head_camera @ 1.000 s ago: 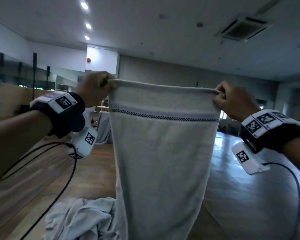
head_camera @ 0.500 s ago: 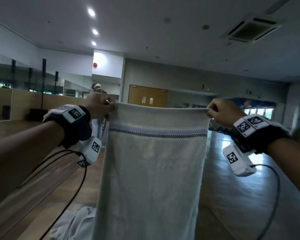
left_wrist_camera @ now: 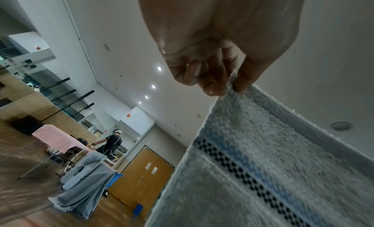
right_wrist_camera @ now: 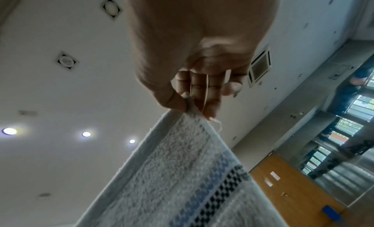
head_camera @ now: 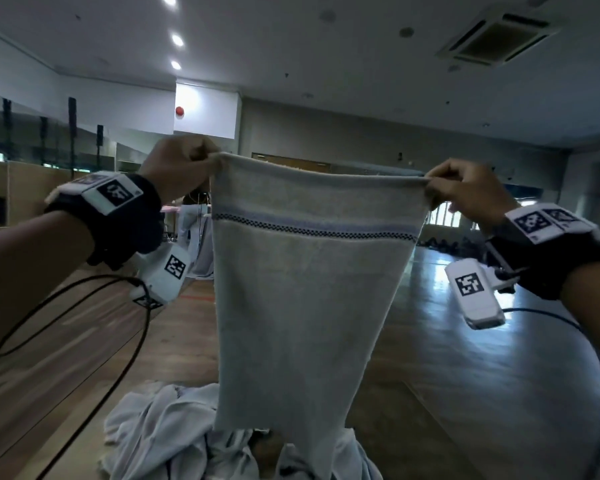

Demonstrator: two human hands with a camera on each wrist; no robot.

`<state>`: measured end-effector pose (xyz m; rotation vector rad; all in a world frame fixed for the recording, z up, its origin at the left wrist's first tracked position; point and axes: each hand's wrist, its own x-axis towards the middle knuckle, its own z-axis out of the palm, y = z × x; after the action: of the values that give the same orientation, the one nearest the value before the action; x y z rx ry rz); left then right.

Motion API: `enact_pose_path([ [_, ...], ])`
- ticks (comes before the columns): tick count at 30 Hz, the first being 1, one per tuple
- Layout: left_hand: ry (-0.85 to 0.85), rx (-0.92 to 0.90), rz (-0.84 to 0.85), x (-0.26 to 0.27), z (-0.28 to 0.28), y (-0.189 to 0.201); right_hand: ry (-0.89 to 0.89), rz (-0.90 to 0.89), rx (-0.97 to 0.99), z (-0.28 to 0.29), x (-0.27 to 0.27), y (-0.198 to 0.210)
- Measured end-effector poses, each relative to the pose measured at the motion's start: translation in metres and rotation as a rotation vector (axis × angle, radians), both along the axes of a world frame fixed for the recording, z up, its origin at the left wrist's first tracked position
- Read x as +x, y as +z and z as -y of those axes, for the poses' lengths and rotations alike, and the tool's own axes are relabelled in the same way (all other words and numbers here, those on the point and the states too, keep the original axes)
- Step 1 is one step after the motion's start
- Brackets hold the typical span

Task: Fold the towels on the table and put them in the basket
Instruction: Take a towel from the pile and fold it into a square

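**Towel lifted clear and stretched wider**

Head view: the left hand and right hand each pinch a top corner of the towel, held up at chest height. Compared with half a second ago, the hands stand farther apart and the top hem is tauter; the bottom edge now hangs free just above the pile on the table. No basket in view.

Left wrist: thumb and fingers clamp the corner beside the checkered stripe.

Right wrist: thumb and forefinger nip the other corner; a loose thread trails over the fingers.

Judgement: the towel looks squared up, ready for a first fold.
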<state>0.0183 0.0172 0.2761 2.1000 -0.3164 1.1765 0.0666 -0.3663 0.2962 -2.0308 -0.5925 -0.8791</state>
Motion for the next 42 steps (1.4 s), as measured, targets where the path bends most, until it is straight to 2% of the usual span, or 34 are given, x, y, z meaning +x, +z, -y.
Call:
enact_pose_path([
  [5,-0.068,0.019,-0.114,-0.014,-0.013,-0.041,0.076,-0.108,-0.016,-0.003,0.000,-0.038],
  [10,-0.114,0.043,-0.361,-0.002,-0.030,-0.115,0.108,-0.316,-0.145,-0.010,0.019,-0.109],
  [14,-0.084,0.183,-0.547,0.012,-0.042,-0.209,0.146,-0.517,-0.344,-0.016,0.037,-0.202],
  [17,-0.152,0.299,-0.799,0.018,-0.046,-0.295,0.183,-0.720,-0.583,-0.021,0.050,-0.288],
  [19,-0.138,0.415,-0.930,0.019,-0.043,-0.353,0.175,-0.792,-0.683,-0.023,0.057,-0.345],
  [22,-0.083,0.428,-0.981,0.018,-0.035,-0.428,0.066,-0.757,-0.670,-0.030,0.063,-0.417],
  [25,-0.068,0.403,-0.953,0.021,-0.024,-0.473,0.006,-0.647,-0.660,-0.042,0.064,-0.467],
  [28,-0.067,0.483,-0.939,0.028,-0.015,-0.490,0.012,-0.582,-0.666,-0.046,0.065,-0.502],
  [30,-0.071,0.501,-0.959,0.030,-0.013,-0.491,0.000,-0.600,-0.655,-0.045,0.063,-0.517],
  [33,-0.124,0.394,-0.996,0.027,-0.019,-0.486,0.020,-0.656,-0.640,-0.038,0.058,-0.522],
  [35,-0.097,0.433,-0.978,0.024,-0.024,-0.482,0.017,-0.601,-0.605,-0.034,0.056,-0.517],
  [37,-0.033,0.454,-0.877,0.024,-0.025,-0.479,-0.038,-0.448,-0.552,-0.032,0.056,-0.511],
  [39,-0.048,0.372,-0.713,0.029,-0.018,-0.477,-0.106,-0.309,-0.499,-0.034,0.056,-0.506],
  [41,-0.089,0.376,-0.623,0.036,-0.006,-0.479,-0.087,-0.274,-0.460,-0.040,0.057,-0.504],
  [42,-0.098,0.441,-0.639,0.040,0.000,-0.483,-0.056,-0.287,-0.469,-0.043,0.059,-0.505],
])
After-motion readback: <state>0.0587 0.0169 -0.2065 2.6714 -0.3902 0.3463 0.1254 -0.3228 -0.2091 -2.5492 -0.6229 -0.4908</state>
